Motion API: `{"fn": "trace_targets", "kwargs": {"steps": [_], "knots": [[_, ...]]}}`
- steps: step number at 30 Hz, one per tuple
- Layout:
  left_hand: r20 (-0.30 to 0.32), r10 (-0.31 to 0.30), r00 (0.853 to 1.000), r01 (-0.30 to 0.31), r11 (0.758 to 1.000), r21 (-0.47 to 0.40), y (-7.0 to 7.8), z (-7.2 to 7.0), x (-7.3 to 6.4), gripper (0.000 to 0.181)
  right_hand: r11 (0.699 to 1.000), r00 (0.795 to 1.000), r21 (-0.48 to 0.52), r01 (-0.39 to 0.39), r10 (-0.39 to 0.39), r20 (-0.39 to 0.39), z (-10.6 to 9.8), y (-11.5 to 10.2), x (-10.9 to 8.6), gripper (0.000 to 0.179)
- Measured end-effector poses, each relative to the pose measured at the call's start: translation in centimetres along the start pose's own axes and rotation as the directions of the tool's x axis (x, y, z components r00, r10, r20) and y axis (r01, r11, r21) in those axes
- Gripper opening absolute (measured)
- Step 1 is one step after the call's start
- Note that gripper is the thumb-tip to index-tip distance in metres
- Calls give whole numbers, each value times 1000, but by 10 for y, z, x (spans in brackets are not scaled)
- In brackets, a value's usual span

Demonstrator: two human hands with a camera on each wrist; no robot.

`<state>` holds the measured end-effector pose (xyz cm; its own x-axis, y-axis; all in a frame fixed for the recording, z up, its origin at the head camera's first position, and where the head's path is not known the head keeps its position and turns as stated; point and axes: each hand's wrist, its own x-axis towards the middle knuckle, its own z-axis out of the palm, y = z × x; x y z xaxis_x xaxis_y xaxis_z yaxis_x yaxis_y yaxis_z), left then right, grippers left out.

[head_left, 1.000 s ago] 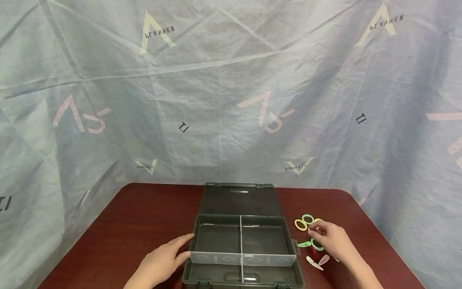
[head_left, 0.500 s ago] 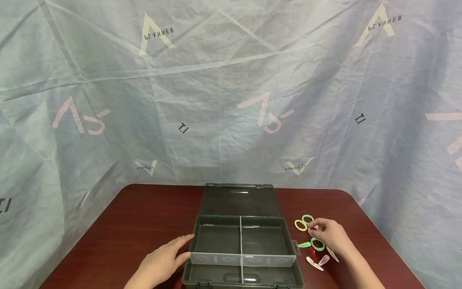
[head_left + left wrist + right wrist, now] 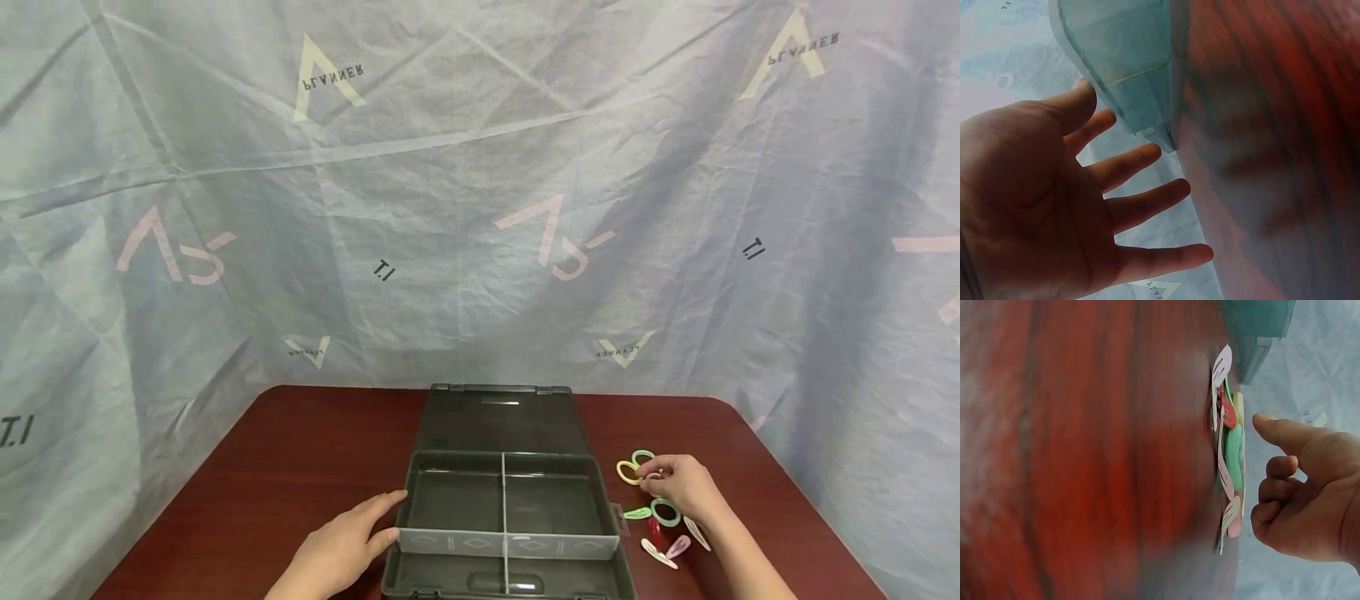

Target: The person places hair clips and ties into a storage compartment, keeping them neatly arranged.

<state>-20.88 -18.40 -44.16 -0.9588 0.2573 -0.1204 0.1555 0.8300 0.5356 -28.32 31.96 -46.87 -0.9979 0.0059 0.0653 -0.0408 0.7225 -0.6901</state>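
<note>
My left hand [image 3: 341, 542] rests at the left side of a dark translucent divided box [image 3: 617, 505], its fingers spread and straight; the left wrist view shows the palm with nothing in it. My right hand [image 3: 686, 487] is over a small pile of hair accessories right of the box. Its thumb and forefinger come right at a pink hair tie [image 3: 655, 476]; I cannot tell if they pinch it. The other fingers [image 3: 1279, 487] are curled in. Around it lie a yellow hair tie [image 3: 620, 473], green hair ties [image 3: 666, 523] and several snap clips, among them a green clip [image 3: 637, 513] and a red clip [image 3: 655, 531].
The box's lid [image 3: 502, 421] lies folded back behind it. Pale dividers [image 3: 450, 542] split the inside into compartments. White clips [image 3: 660, 555] and a mauve clip [image 3: 678, 547] lie nearest the front. A hanging grey cloth [image 3: 465, 317] closes off the back of the reddish table [image 3: 322, 450].
My right hand has shifted slightly over the hair ties, uncovering more of the cream clip and the green hair tie. The left hand has stayed at the box. The head view has tilted slightly.
</note>
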Motion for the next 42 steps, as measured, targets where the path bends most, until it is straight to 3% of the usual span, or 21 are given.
{"fn": "trace_targets", "kwargs": {"steps": [14, 21, 27, 34, 42], "knots": [[13, 40, 999, -40, 999, -3, -4, 1, 2, 58, 999, 999, -22, -41, 42, 24, 6, 3, 7, 5], [0, 35, 999, -35, 999, 4, -2, 2, 2, 56, 995, 1000, -102, 7, -7, 4, 8, 8, 8, 7], [-6, 11, 1000, -11, 1000, 2, 0, 1, 2, 55, 996, 1000, -88, 18, -16, 27, 7, 9, 11, 7], [-16, 55, 998, -55, 998, -11, -2, -1, 4, 57, 992, 996, -84, 91, -89, 28, 6, 5, 14, 8], [-1, 79, 997, -79, 997, -21, -5, 0, 2, 57, 996, 996, -58, 74, -70, 57, 7, -4, 10, 7]]}}
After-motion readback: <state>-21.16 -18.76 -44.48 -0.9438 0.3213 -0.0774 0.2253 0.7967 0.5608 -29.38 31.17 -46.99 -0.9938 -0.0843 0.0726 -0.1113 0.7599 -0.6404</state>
